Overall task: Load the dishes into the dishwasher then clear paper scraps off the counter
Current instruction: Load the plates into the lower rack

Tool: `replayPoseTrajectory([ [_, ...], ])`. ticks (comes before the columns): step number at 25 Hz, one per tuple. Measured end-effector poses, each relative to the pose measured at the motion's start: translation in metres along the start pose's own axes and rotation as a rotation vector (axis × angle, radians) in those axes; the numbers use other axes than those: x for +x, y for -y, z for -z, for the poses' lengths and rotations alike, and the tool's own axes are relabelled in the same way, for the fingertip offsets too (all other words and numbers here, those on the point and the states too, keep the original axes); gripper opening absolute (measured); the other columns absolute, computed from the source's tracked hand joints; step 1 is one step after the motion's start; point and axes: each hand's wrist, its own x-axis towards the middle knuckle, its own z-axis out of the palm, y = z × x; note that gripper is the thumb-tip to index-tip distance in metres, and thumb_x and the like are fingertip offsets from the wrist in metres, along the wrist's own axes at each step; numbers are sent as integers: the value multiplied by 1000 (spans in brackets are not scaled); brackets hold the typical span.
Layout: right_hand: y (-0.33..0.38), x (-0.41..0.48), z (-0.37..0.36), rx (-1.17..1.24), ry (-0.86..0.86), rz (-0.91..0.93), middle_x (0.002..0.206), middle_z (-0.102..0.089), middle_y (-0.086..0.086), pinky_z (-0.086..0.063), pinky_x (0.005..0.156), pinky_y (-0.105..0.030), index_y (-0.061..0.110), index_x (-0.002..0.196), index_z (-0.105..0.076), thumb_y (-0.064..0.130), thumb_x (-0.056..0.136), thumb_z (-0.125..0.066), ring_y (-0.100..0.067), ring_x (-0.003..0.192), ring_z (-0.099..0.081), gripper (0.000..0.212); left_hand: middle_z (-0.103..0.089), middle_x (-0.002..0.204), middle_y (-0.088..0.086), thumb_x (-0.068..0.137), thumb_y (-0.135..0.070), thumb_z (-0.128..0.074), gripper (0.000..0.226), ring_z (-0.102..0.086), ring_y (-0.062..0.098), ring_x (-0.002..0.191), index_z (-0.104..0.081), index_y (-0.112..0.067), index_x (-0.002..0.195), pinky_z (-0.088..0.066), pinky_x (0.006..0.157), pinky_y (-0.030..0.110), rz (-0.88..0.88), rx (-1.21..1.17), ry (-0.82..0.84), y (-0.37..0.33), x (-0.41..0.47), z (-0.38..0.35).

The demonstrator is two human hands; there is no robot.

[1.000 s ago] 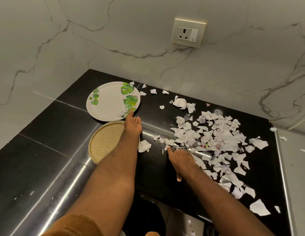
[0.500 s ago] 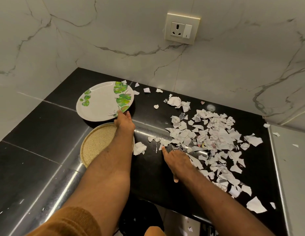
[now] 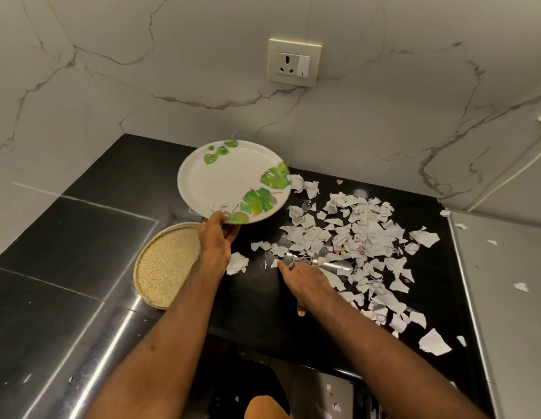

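Note:
My left hand [image 3: 216, 240] grips the near rim of a white plate with green leaf prints [image 3: 230, 176] and holds it tilted above the black counter [image 3: 82, 237]. A round beige speckled plate [image 3: 166, 264] lies flat on the counter just left of my left wrist. My right hand [image 3: 305, 279] rests flat on the counter with fingers spread, at the near left edge of a wide scatter of torn white paper scraps [image 3: 360, 237]. One larger scrap [image 3: 236, 263] lies between my two hands.
Marble walls close the corner behind and to the left, with a socket and switch [image 3: 294, 62] on the back wall. A grey surface [image 3: 505, 282] with a few scraps adjoins the counter on the right. A dark opening [image 3: 248, 385] shows below the front edge.
My left hand took the leaf plate by its rim and lifted it off the counter, up and to the right. My right hand stayed flat by the scraps.

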Motion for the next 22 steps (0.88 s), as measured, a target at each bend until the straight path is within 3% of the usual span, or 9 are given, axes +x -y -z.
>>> replayPoseTrajectory([
  [4, -23, -23, -24, 281, -115, -31, 140, -59, -22, -52, 106, -51, 24, 166, -8, 24, 81, -90, -39, 131, -58, 119, -74, 93, 13, 85, -1, -53, 38, -74, 23, 76, -62, 3, 122, -60, 62, 33, 33, 154, 99, 14, -34, 8],
  [7, -37, -63, -58, 822, -364, -36, 148, -57, 0, -51, 109, -43, 34, 161, -28, 26, 96, -74, -15, 130, -58, 79, -65, 61, -1, 87, -1, -48, 19, -65, 13, 54, -61, -1, 101, -59, 61, 33, 44, 266, 166, 24, -64, 10],
  [9, -38, -90, -71, 1051, -683, -64, 138, -58, 13, -53, 105, -37, 32, 147, -49, 21, 102, -65, 1, 125, -56, 49, -71, 75, 4, 84, -2, -50, 21, -70, 17, 65, -63, -4, 101, -59, 65, 36, 34, 300, 195, 25, -77, 12],
  [12, -34, -112, -57, 1136, -961, -21, 128, -59, 12, -55, 99, -28, 24, 133, -58, 8, 102, -61, -2, 123, -59, 35, -73, 100, 13, 78, -3, -52, 38, -73, 30, 87, -65, -2, 114, -60, 69, 41, 26, 351, 209, 31, -89, 15],
  [15, -29, -114, -20, 1140, -936, 107, 140, -56, 13, -54, 106, -31, 30, 139, -55, 18, 107, -56, -3, 132, -53, 34, -74, 106, 18, 81, -2, -50, 36, -75, 31, 90, -64, 2, 114, -60, 71, 42, 13, 409, 250, 44, -111, 12],
  [19, -15, -106, 15, 1094, -627, 203, 170, -26, 15, -24, 125, -34, 41, 163, -26, 58, 109, -39, -5, 155, -24, 58, -75, 109, 19, 88, -5, -49, 36, -72, 34, 100, -65, 1, 120, -60, 71, 39, -38, 483, 328, 60, -135, 7],
  [22, -6, -98, 15, 936, -511, 266, 175, -8, 16, -8, 131, -38, 38, 167, -10, 72, 106, -20, -1, 159, -5, 70, -75, 110, 18, 102, -17, -51, 31, -74, 33, 101, -67, -2, 123, -61, 75, 40, -58, 519, 426, 65, -149, 9],
])
